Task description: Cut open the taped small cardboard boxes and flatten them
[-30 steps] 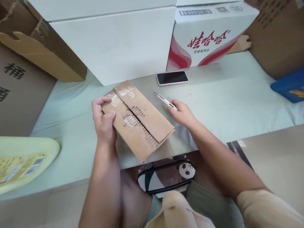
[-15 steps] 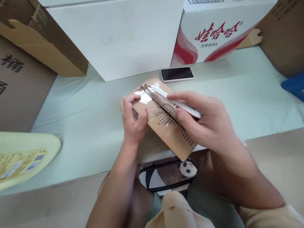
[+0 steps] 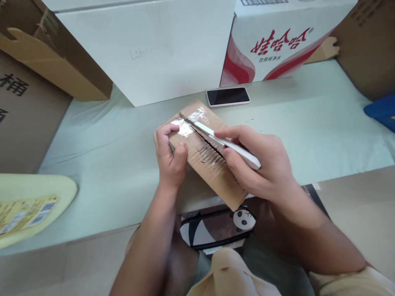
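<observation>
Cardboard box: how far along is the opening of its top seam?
Done: the top seam of the cardboard box shows a dark open gap at mid-length. In hand: left hand grips the box's edge, right hand holds the white cutter, tip at the far end. Left: clear tape there looks uncut; flaps closed.

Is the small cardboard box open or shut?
Shut: both flaps of the cardboard box lie flat, clear tape covers the seam's far end, by the knife tip.

Box [image 3: 202, 163]: I am holding matt brown cardboard, rough and fraying at the seam.
Tape [image 3: 186, 128]: clear film is glinting glossy.
Knife [image 3: 210, 132]: I am gripping smooth white plastic.
Phone [image 3: 227, 96]: dark glass is shining.
Desk [image 3: 308, 119]: matt cloth is creasing.
</observation>
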Tool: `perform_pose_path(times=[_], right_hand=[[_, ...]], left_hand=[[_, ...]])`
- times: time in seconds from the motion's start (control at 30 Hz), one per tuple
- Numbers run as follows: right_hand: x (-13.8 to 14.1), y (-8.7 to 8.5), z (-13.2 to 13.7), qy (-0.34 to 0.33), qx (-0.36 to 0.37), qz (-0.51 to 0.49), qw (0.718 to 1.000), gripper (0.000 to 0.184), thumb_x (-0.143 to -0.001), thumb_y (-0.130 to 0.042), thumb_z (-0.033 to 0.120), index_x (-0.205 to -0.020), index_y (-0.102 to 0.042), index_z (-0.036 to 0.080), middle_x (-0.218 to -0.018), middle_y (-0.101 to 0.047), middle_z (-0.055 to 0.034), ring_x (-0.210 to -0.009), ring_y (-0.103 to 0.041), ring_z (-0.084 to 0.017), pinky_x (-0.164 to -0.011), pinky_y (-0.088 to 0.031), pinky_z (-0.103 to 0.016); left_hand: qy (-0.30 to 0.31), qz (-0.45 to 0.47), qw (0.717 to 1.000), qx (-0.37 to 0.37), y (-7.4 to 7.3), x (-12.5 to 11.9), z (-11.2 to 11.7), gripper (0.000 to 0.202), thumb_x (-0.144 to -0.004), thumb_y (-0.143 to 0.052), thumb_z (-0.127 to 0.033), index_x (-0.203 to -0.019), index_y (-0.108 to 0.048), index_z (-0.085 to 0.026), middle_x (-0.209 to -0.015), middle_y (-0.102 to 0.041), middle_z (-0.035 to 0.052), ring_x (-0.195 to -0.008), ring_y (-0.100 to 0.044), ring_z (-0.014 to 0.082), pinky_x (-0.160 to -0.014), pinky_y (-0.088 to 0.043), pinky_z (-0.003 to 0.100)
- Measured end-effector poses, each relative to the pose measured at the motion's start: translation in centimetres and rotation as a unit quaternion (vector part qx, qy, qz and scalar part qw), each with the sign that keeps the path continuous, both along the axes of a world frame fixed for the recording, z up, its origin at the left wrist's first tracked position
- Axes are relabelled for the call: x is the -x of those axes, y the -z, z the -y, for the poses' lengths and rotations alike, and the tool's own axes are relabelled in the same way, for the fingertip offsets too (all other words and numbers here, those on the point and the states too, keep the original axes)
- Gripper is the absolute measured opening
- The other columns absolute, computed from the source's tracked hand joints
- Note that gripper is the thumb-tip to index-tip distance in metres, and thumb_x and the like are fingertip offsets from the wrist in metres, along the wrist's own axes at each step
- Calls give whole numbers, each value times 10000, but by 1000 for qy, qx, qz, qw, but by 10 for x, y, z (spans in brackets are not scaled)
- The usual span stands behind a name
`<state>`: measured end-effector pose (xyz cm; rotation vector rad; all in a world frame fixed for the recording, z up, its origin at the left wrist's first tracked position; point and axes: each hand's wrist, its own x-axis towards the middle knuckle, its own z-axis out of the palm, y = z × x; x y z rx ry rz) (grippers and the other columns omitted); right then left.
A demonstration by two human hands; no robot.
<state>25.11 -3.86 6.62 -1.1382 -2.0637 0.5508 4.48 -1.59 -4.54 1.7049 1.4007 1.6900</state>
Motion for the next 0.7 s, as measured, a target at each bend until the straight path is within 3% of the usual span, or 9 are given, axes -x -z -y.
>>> perform_pose_path(times=[0.43,0.57,0.7], right_hand=[[2,3,-1,-9,13,17,1000,238,-958,-546,271,-1119,-704,194,-750,-703,4,-565,-564,-128,-588,-422,-268],[0,2,2,1,11,-37,999,178,-921,-566,213,-1052,-687,205,-721,-675,20,-544,-536,-118,-585,-427,-269],[-5,6,5,-5,-8,-116,993,144,-934,-575,240,-1031,-680,223,-688,-637,29,-521,-505,-118,-555,-441,-279]], left_hand=[[-12,16,999,27,-2,0,0,383,-929,-582,-563,-1176,-594,-270,-1172,-603,73,-1174,-577,297,-1105,-459,498],[-6,49,999,8,-1,-2,-1,445,-904,-618,-618,-1189,-618,-276,-1166,-610,70,-1158,-572,296,-1085,-455,492],[7,150,988,24,-4,0,-5,626,-840,-667,-726,-1296,-567,-309,-1274,-609,66,-1185,-598,296,-1050,-487,471]])
